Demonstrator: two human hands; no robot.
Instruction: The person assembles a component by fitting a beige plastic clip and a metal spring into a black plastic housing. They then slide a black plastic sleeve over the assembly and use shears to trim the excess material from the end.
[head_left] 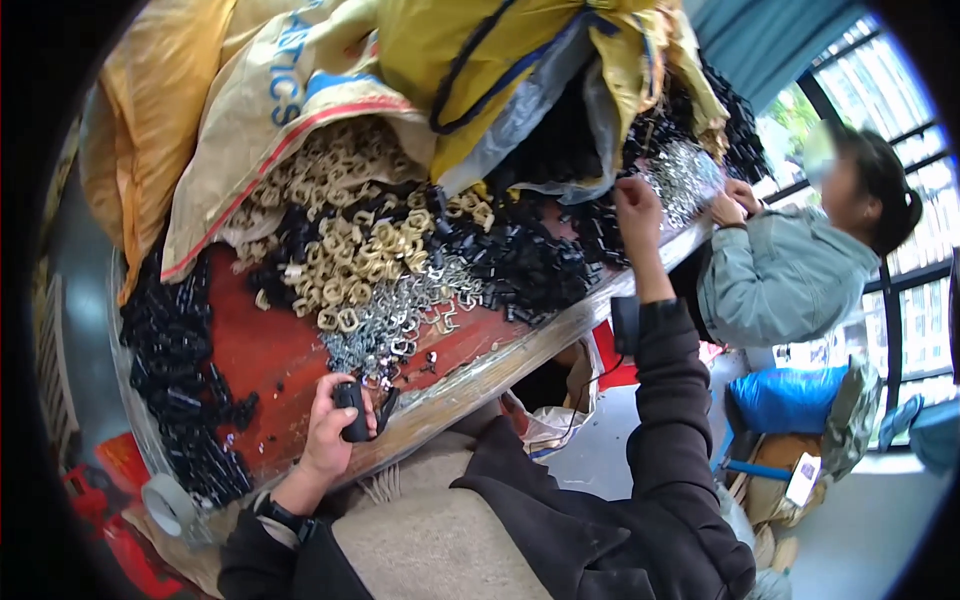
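My left hand is closed around a black cylindrical part at the table's near edge. A smaller black piece sticks out beside its fingertips. My right hand is raised over the right side of the table, fingers bent together; whatever they hold, if anything, is too small to tell. Beneath and left of it spreads a heap of small black plastic parts. Ahead of my left hand lie silvery metal hooks, and behind them beige plastic rings.
A white woven sack spills beige rings onto the red tabletop. Yellow sacks stand at the back. More black parts line the left edge. At right, a person in a light green jacket works by shiny metal pieces.
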